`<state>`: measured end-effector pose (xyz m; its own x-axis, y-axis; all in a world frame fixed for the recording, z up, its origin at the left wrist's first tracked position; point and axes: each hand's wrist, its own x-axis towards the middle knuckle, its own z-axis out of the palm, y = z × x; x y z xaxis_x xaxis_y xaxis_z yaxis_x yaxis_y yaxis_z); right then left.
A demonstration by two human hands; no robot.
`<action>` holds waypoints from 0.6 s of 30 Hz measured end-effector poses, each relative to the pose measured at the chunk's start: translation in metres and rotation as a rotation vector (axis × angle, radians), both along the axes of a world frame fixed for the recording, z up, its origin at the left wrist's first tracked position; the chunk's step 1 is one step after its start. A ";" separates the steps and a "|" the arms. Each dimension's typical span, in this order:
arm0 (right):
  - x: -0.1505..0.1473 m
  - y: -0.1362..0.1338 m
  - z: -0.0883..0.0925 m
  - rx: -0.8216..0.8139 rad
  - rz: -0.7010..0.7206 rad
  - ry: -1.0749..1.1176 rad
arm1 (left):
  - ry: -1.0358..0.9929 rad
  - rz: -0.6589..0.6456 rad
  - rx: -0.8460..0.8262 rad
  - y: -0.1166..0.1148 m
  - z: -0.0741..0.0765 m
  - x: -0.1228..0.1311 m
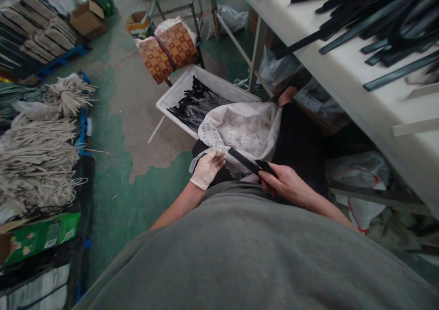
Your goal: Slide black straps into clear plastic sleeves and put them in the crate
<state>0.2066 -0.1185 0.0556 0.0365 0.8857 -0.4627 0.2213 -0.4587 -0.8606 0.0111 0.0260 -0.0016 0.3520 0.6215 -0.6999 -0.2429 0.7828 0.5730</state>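
My left hand (206,167), in a white glove, is closed on the far end of a flat black strip (244,160) and rests against a crumpled white plastic bag (244,129) on my lap. My bare right hand (284,184) is closed on the near end of the same strip, which lies across my lap between the two hands. Beyond the bag stands a white plastic bin (178,97) holding several black strips (197,104).
A white table (346,67) at the right carries several long black strips (377,13). Bundles of pale cords (37,150) and stacked goods line the left. A stool with a checkered cushion (168,49) stands behind the bin. Bags lie under the table.
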 end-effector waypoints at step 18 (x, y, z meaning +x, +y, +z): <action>-0.016 0.026 -0.006 -0.043 0.232 -0.391 | -0.065 0.066 0.020 -0.005 -0.007 -0.003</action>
